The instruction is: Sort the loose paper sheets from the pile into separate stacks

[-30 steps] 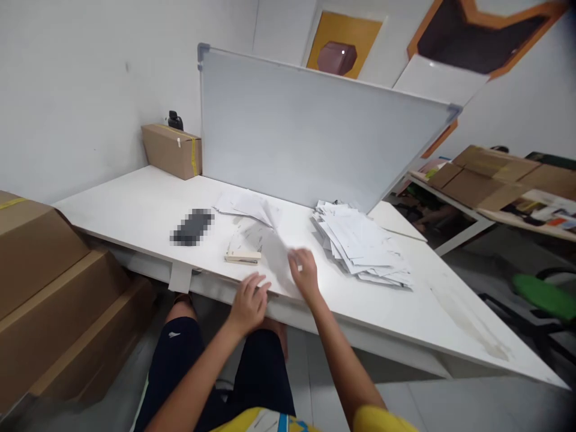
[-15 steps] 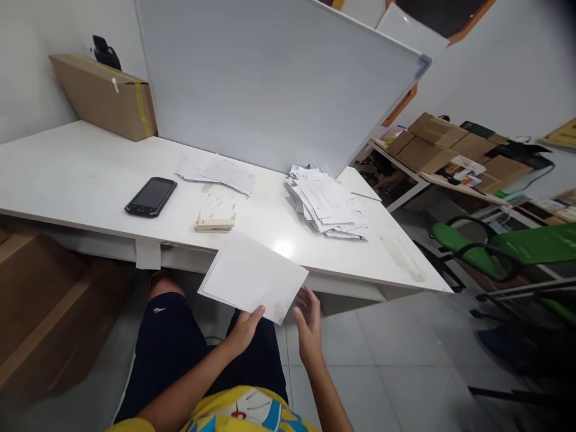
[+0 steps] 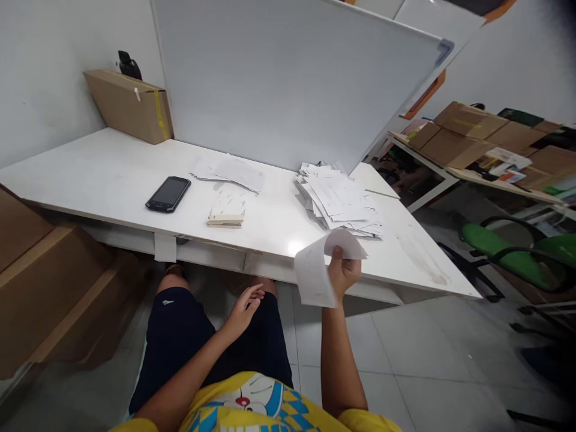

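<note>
My right hand point(image 3: 344, 271) grips white paper sheets point(image 3: 312, 273), which curl over in the air at the table's front edge. Just behind them lies a messy pile of papers point(image 3: 337, 195) on the white table. Above my lap, my left hand point(image 3: 245, 309) holds nothing, its fingers loosely stretched and partly apart. A stapler point(image 3: 225, 221), cream coloured, rests near the front edge, with small scraps behind it. Farther back are a few loose sheets point(image 3: 236, 171), and to their left a black handheld phone point(image 3: 168, 194).
A whiteboard point(image 3: 279, 84) stands along the back of the table point(image 3: 90, 174). At the far left is a cardboard box point(image 3: 130, 108); more cartons point(image 3: 67, 288) sit below on the left. Green chairs point(image 3: 490, 243) and a box-laden table point(image 3: 423, 165) are to the right.
The sheets have passed from my left hand to my right, which has carried them up and right towards the pile, where they now curl. My left hand has let go. The view has shifted slightly.
</note>
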{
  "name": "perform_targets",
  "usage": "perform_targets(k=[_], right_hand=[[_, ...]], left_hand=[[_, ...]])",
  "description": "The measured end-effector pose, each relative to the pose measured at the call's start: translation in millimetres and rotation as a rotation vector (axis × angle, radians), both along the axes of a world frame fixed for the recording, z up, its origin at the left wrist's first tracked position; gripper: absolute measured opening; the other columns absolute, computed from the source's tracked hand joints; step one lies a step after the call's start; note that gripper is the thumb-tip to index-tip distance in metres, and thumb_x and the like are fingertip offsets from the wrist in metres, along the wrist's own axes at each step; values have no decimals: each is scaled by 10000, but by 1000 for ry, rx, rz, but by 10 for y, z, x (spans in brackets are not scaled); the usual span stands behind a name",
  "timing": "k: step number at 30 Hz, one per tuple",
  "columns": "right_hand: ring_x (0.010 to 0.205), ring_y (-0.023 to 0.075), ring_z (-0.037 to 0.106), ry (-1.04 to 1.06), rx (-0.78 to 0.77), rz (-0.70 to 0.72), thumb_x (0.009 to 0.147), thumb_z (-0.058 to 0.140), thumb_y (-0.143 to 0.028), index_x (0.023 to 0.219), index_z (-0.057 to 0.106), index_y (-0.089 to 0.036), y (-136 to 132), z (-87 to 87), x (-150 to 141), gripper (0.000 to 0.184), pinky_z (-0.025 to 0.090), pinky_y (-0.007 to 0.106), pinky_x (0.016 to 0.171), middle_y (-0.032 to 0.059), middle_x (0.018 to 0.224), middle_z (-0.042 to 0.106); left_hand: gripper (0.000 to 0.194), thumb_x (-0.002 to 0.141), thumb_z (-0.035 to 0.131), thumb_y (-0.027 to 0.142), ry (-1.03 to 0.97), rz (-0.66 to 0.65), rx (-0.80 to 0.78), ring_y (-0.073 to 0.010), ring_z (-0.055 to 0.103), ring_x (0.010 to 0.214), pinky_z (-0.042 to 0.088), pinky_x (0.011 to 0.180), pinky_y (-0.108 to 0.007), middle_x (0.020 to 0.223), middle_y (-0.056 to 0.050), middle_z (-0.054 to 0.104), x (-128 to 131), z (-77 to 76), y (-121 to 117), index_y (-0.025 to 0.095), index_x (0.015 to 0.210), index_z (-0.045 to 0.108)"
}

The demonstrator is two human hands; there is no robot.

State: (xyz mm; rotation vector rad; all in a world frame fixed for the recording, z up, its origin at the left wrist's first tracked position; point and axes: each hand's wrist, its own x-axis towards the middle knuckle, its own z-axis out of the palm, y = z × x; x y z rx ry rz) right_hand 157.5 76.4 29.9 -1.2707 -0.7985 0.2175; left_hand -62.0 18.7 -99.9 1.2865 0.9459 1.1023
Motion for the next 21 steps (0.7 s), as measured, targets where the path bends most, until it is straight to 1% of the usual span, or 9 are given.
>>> perform_targets(k=[1, 3, 6, 9, 12, 14, 17, 19, 21], right_hand=[[1023, 246, 648, -9, 35, -75, 819, 615, -524, 1078, 629, -175, 98, 42, 32, 435, 512, 414, 906, 97, 1065, 695], [1007, 250, 643, 14, 69, -152, 796, 626, -506, 1052, 625, -165, 266, 58, 76, 425, 503, 420, 928, 97, 1044, 690], [989, 253, 638, 93, 59, -184, 788, 598, -489, 1030, 603, -166, 436, -45, 124, 403, 505, 424, 933, 96, 1015, 684], [1031, 253, 619, 90, 46, -202, 804, 561, -467, 1041, 580, -182, 504, -180, 162, 371, 490, 415, 962, 99, 1047, 670], [993, 236, 608, 60, 1, -170, 795, 569, -455, 978, 553, -207, 503, -259, 180, 308, 485, 399, 949, 74, 1010, 648], [954, 215, 601, 71, 9, -132, 770, 599, -452, 941, 526, -218, 489, -280, 182, 299, 481, 381, 937, 47, 967, 623], [936, 185, 586, 84, 48, -51, 740, 630, -447, 952, 501, -227, 480, -283, 189, 332, 472, 349, 928, 19, 944, 592], [914, 171, 577, 78, 39, 0, 733, 631, -445, 949, 497, -229, 486, -272, 211, 334, 473, 328, 902, 5, 917, 579], [857, 156, 564, 67, 11, 32, 723, 635, -433, 907, 502, -226, 498, -245, 251, 307, 473, 308, 859, -13, 858, 561]], left_hand=[[572, 873, 544, 642, 13, 7, -21, -238, 652, 1050, 511, 979, -407, 1144, -113, 677, -15, -55, 2, 228, 1257, 634], [576, 872, 533, 649, 31, 9, -57, -238, 655, 1033, 503, 977, -408, 1131, -112, 682, -32, -146, 9, 216, 1237, 643], [579, 873, 521, 652, 44, -2, -97, -232, 663, 995, 497, 976, -410, 1091, -105, 696, -36, -232, 27, 202, 1213, 649], [572, 879, 502, 656, 60, 11, -117, -229, 669, 965, 495, 970, -409, 1035, -94, 709, -37, -278, 52, 196, 1179, 662], [574, 883, 486, 660, 69, 19, -119, -230, 675, 946, 501, 951, -407, 1001, -91, 716, -44, -309, 84, 190, 1159, 669], [569, 888, 481, 653, 77, 23, -119, -229, 677, 937, 503, 945, -403, 994, -92, 719, -46, -331, 106, 186, 1152, 671], [551, 889, 478, 640, 89, 35, -125, -222, 679, 919, 506, 935, -395, 984, -88, 721, -41, -374, 130, 186, 1131, 678], [535, 889, 482, 625, 91, 35, -127, -219, 678, 913, 509, 926, -388, 969, -84, 721, -34, -406, 139, 186, 1119, 681], [506, 893, 487, 598, 87, 31, -130, -215, 676, 912, 512, 916, -379, 956, -79, 721, -30, -435, 148, 187, 1116, 680]])
